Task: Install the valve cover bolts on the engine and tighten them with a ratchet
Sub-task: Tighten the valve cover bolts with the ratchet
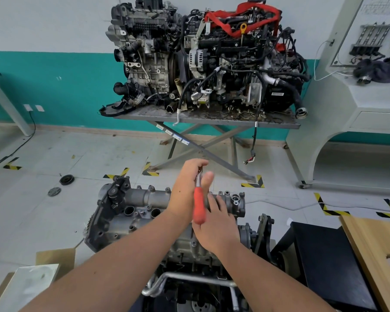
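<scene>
Above the far edge of the engine [164, 212], the left hand [186, 188] pinches the ratchet [199, 204] at its head while the right hand [216, 226] grips the orange handle, probably readying the tool for tightening bolts.

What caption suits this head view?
Both hands, left and right, hold a red-handled ratchet above an engine.

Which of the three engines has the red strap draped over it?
The right-hand engine on the far table: the red strap lies across its top. Its left neighbour and the near engine have none.
</scene>
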`<action>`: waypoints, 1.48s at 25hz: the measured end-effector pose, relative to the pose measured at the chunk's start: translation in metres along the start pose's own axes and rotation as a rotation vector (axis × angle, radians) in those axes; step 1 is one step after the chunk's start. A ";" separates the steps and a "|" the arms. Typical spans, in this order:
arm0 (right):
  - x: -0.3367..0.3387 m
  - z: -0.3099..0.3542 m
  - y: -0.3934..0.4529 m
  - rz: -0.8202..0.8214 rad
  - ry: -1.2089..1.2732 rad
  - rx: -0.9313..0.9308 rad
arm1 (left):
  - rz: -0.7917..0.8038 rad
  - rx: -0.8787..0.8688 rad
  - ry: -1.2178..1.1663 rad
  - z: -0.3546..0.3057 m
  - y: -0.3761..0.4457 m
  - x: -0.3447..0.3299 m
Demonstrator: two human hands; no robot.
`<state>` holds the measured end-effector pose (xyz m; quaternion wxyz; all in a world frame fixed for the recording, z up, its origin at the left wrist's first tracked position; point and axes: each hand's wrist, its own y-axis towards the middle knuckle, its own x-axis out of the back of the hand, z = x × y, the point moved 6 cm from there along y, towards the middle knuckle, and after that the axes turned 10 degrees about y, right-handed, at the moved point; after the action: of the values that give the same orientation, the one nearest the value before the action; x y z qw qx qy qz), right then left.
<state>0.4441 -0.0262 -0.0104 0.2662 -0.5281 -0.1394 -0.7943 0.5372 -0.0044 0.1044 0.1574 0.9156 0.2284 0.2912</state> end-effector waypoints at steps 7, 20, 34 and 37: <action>0.001 0.001 0.000 0.021 -0.034 0.000 | 0.021 0.674 -0.683 0.018 0.002 -0.020; -0.002 -0.001 0.002 0.011 -0.018 0.006 | 0.754 0.625 0.015 0.010 0.038 0.007; -0.002 -0.001 0.002 0.015 -0.028 -0.004 | 0.089 -0.588 0.951 -0.038 0.026 0.013; 0.003 0.002 0.000 -0.020 -0.063 -0.008 | -0.176 -0.704 0.707 -0.043 0.005 0.016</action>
<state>0.4449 -0.0258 -0.0063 0.2518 -0.5526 -0.1496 -0.7803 0.5246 0.0059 0.1474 0.3937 0.6297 0.2320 0.6283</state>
